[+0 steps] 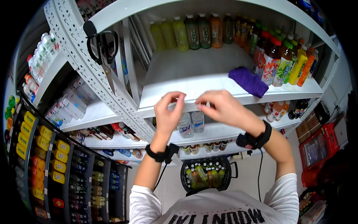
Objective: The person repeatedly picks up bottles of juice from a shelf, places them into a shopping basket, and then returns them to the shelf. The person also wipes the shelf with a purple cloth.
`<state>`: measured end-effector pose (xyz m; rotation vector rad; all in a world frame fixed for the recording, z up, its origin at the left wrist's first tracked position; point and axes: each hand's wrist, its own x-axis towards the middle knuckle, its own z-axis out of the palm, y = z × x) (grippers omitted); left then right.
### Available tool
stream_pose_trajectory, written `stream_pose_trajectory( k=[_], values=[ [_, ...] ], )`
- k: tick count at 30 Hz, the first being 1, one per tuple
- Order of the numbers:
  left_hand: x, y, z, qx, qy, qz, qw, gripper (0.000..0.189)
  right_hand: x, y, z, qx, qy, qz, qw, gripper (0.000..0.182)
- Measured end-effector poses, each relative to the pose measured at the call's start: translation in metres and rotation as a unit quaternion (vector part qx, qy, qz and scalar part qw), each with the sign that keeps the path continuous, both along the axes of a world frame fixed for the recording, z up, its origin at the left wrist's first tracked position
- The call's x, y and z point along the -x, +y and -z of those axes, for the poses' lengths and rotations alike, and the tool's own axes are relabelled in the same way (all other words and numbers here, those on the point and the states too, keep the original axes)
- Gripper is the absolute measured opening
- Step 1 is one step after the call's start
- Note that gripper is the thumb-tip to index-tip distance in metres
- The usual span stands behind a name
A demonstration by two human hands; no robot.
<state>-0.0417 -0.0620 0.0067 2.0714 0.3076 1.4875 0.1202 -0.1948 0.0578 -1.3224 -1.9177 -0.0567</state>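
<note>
My left hand [169, 110] and my right hand [222, 107] are raised side by side at the front edge of a white metal shelf [165, 96]. On each hand the thumb and forefinger curl towards one another. Whether anything thin is pinched between the fingertips is too small to tell. A crumpled purple cloth [249, 82] lies on the shelf to the right, partly over its front edge. Along the back of that shelf stand several drink bottles [205, 30]. Below, two clear bottles [186, 126] stand on the lower shelf, partly behind my hands.
Black-handled scissors [103, 50] hang on the perforated upright [98, 81]. On the floor beneath me sits a black basket [184, 179] of bottles. Juice bottles and cartons [282, 64] crowd the shelf's right end. A stocked drink rack [50, 151] stands at left, red boxes [318, 145] at right.
</note>
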Motion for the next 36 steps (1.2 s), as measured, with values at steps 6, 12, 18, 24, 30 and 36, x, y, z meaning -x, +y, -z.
stream_pose_trajectory(
  k=[6, 12, 18, 24, 30, 36],
  values=[
    [-0.028, 0.079, 0.004, 0.127, -0.04, -0.003, 0.991, 0.01, -0.044, 0.099, -0.066, -0.042, -0.153, 0.159, 0.975, 0.016],
    [-0.035, 0.066, 0.004, 0.065, -0.001, -0.031, 0.997, 0.009, -0.117, 0.221, -0.109, -0.05, -0.212, 0.282, 0.934, 0.017],
    [-0.029, 0.067, 0.001, 0.094, 0.04, -0.042, 0.994, 0.008, -0.167, 0.349, -0.141, -0.078, -0.3, 0.374, 0.874, 0.034],
    [-0.029, 0.07, 0.003, 0.105, 0.023, -0.052, 0.993, 0.008, -0.2, 0.424, -0.129, -0.045, -0.232, 0.348, 0.907, 0.052],
    [-0.029, 0.071, 0.002, 0.092, 0.02, -0.066, 0.993, 0.008, -0.178, 0.397, -0.126, -0.062, -0.234, 0.311, 0.919, 0.043],
    [-0.034, 0.079, 0.006, 0.077, -0.015, -0.051, 0.996, 0.023, -0.14, 0.319, -0.116, -0.224, -0.17, 0.206, 0.937, 0.031]
  ],
)
